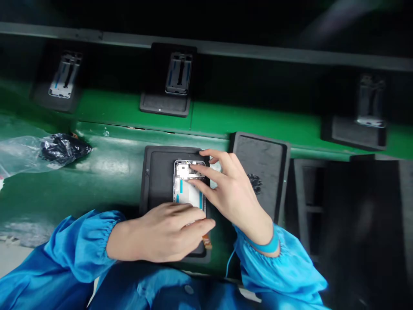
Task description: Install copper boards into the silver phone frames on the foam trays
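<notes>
Nearest the camera, blue smock sleeves (pixel 71 254) with gathered elastic cuffs, and a blue wrist strap (pixel 266 245) around the right wrist, a thin blue cord (pixel 229 262) trailing down from it. Left hand (pixel 161 232) reaching in from the lower left, flat and palm down, fingers close together, lying across the lower end of a phone frame (pixel 189 189). Right hand (pixel 229 193) coming in from the right, fingers spread wide, fingertips (pixel 193 165) on the upper part of the same frame. Firm grip or light touch: impossible to tell for either hand. The phone frame flat in the middle of a black rubber tray (pixel 151 185), silver-rimmed, white inside with blue strips, an orange flex cable (pixel 207 243) poking out past its lower end. The tray on a green workbench (pixel 106 168). Just right of it, a second black tray (pixel 261 159), set at a slant, with dark specks on its surface. Farther left, a clear plastic bag (pixel 19 155) bunched around something black. Beyond, on a higher green ledge (pixel 129 110), more black trays, each with a similar frame (pixel 178 73), the one on the right blurred. Along the top, a grey metal rail (pixel 206 47).
</notes>
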`<state>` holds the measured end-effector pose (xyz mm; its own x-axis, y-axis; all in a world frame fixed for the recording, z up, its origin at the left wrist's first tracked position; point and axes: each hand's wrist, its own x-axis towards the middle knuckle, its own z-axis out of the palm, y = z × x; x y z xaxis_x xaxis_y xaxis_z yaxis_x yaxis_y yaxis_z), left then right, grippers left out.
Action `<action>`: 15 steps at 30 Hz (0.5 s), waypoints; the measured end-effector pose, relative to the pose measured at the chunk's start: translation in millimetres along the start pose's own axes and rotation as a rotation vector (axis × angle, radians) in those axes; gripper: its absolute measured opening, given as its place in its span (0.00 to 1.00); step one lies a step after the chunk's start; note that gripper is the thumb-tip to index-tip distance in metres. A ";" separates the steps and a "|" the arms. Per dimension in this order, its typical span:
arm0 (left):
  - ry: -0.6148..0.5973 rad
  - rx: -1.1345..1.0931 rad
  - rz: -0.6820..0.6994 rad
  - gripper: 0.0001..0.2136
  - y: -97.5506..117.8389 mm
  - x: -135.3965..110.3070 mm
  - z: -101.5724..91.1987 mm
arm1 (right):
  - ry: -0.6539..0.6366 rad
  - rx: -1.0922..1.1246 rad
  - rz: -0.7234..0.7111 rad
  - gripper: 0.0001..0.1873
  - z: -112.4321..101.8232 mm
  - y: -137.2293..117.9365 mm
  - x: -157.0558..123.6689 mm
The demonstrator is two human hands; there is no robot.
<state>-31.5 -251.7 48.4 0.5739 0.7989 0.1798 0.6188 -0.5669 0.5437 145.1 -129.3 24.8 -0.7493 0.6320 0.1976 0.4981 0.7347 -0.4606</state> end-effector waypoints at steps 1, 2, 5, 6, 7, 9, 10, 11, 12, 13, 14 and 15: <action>-0.037 0.019 0.008 0.11 -4.2 -1.3 1.7 | -0.008 -0.028 -0.004 0.15 1.1 -1.9 1.1; -0.062 0.038 0.010 0.11 -8.4 -2.3 3.6 | -0.015 -0.054 -0.008 0.14 2.0 -3.4 2.0; -0.084 0.080 0.004 0.11 -17.5 -4.5 7.6 | -0.024 -0.124 -0.009 0.14 3.1 -6.0 2.6; -0.088 0.082 0.002 0.11 -18.9 -4.8 7.9 | -0.023 -0.144 -0.006 0.14 3.2 -6.6 2.3; -0.093 0.079 0.000 0.10 -19.7 -4.9 7.8 | -0.021 -0.159 -0.003 0.14 3.4 -7.1 1.8; -0.103 0.065 -0.007 0.10 -20.3 -4.7 6.9 | -0.017 -0.175 0.005 0.13 4.0 -8.0 0.8; -0.106 0.057 -0.009 0.09 -20.4 -4.6 6.5 | -0.016 -0.177 0.009 0.13 4.2 -8.3 0.3; -0.107 0.050 -0.011 0.09 -20.5 -4.6 6.4 | -0.016 -0.176 0.012 0.13 4.5 -8.5 0.0; -0.108 0.044 -0.013 0.09 -20.6 -4.6 6.6 | -0.017 -0.175 0.016 0.13 4.7 -8.6 -0.2; -0.109 0.038 -0.014 0.09 -20.8 -4.9 7.0 | -0.014 -0.173 0.016 0.13 4.8 -8.5 -0.3; -0.111 0.034 -0.015 0.09 -20.9 -5.2 7.6 | -0.011 -0.170 0.017 0.12 4.8 -8.2 -0.3; -0.111 0.031 -0.018 0.09 -21.1 -5.6 8.4 | -0.006 -0.163 0.015 0.12 4.9 -7.6 -0.3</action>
<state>-43.3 -245.9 29.0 0.6177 0.7827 0.0771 0.6448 -0.5601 0.5202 139.4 -136.3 24.1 -0.7432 0.6425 0.1867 0.5734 0.7555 -0.3169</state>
